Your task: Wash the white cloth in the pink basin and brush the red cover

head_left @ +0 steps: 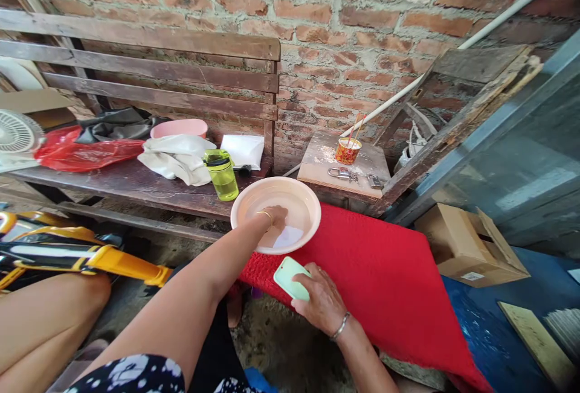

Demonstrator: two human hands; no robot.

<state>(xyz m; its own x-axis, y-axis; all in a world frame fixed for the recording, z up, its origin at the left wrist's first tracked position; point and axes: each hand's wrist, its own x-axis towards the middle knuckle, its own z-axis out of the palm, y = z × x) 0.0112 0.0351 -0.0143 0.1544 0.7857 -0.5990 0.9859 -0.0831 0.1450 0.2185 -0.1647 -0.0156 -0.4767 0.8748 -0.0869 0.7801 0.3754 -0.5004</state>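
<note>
A pale pink basin (237, 219) with what looks like water in it rests at the left end of the red cloth. My left hand (275, 218), with a thin bracelet at the wrist, reaches down into it; its fingers are too blurred to make out. In front of the basin, my right hand (319, 299) grips a mint-green, flat, rounded piece with a small hole at one end (290, 277), thumb on top. A silver bangle circles that wrist. Just behind the basin a green-yellow bottle (223, 178) stands on the wooden bench (181, 197).
On the bench lie a red plastic bag (86, 151), white cloth (179, 157) and a pink tub (179, 128). A small table (312, 163) holds a patterned cup (348, 151) and padlock (342, 173). A cardboard box (466, 245) stands right of the red cloth (376, 272).
</note>
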